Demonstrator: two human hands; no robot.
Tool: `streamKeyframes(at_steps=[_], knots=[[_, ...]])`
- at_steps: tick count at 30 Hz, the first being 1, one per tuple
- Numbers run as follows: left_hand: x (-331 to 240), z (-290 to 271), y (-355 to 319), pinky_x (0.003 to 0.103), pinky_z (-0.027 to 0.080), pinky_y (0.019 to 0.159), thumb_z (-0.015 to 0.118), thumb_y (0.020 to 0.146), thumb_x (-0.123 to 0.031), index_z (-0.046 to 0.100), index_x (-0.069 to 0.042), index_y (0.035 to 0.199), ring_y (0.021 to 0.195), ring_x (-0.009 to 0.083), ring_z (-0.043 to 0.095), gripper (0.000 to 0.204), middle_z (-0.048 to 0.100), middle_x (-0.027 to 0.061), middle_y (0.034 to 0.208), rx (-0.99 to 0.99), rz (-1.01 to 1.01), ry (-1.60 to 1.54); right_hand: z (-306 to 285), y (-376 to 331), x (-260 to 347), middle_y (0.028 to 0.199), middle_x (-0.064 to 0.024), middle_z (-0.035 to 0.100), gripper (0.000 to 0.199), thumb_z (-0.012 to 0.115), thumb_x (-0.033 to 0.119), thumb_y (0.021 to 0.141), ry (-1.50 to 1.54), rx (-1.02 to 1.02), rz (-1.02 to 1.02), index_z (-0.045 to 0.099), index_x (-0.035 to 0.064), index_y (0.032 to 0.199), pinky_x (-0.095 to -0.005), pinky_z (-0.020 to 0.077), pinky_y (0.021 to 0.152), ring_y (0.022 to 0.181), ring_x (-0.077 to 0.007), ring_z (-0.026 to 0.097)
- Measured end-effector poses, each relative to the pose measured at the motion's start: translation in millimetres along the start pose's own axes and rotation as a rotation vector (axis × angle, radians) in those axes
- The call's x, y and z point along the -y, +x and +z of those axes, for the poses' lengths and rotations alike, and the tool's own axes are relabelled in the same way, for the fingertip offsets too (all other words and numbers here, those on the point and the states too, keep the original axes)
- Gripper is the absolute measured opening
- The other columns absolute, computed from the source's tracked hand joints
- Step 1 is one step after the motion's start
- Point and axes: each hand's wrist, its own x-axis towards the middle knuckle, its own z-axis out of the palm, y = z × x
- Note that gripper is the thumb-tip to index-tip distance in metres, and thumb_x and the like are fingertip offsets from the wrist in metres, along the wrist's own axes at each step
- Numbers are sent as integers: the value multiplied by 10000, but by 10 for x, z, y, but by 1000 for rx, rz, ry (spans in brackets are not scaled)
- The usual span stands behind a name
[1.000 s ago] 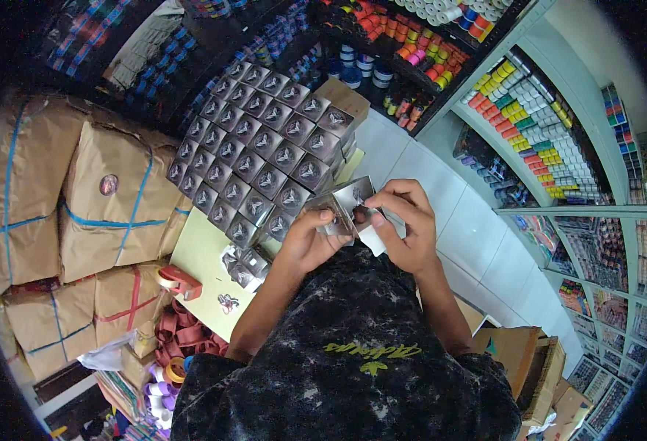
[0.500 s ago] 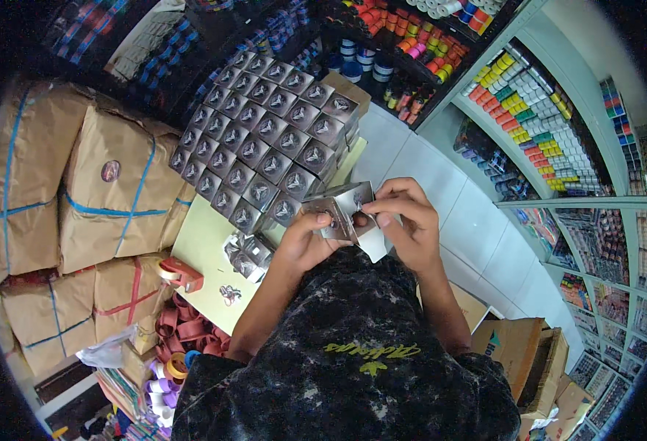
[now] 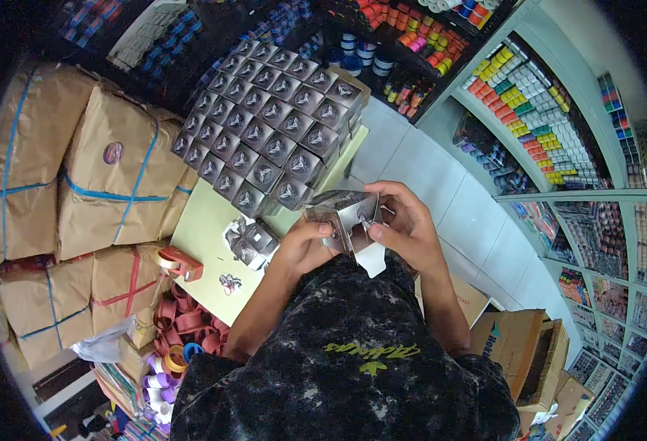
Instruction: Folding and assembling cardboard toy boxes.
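Close in front of my chest, both hands hold a small grey printed cardboard box (image 3: 357, 214). A white flap (image 3: 371, 259) sticks out from its lower side, and a dark gap shows beside it. My left hand (image 3: 307, 246) is closed round the box's left side, the thumb pressed on its face. On the opposite side my right hand (image 3: 407, 229) grips it, thumb in front and fingers behind. Whatever is inside the box is hidden. Flat folded box pieces (image 3: 251, 242) and a little heap of small stickers or parts (image 3: 229, 283) lie on the table to the left.
Rows of matching boxes (image 3: 272, 110) are stacked on the pale yellow table (image 3: 198, 235). A red tape dispenser (image 3: 181, 263) sits at its left edge, beside brown wrapped parcels (image 3: 110, 176). Tape rolls (image 3: 184, 323) are piled below. Shelves of thread spools (image 3: 529, 117) and open cartons (image 3: 518, 353) stand right.
My right hand has shifted from pinching at the box's opening to gripping its right side. The box has turned a little, its flap still sticking out. My left hand keeps its hold.
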Motion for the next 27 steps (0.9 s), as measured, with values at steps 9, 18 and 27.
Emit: streamKeyframes(at_steps=[9,18,27], knots=[[56,57,-117,511,480,1063,729,830,-115,469,24,1425,1200,316,622,665,610,182,1340,5,-18,-12,91,-118,15,1198,-45,565,522,737,4,876,-62,-16,-10,537,22,1358,-320,445,988,1128,-143,542],[22,54,-228,516,450,1089,739,824,-134,465,25,1432,1230,326,603,686,601,184,1360,7,-37,-2,180,-137,5,1205,-50,564,496,727,-14,880,-38,-16,35,545,26,1340,-322,466,965,1131,-147,551],[21,3,-298,522,443,1096,720,837,-107,467,35,1428,1239,337,597,658,596,198,1362,23,-26,16,251,-139,-12,1214,-49,569,494,715,-37,871,-37,-21,54,550,27,1333,-317,470,962,1143,-145,554]])
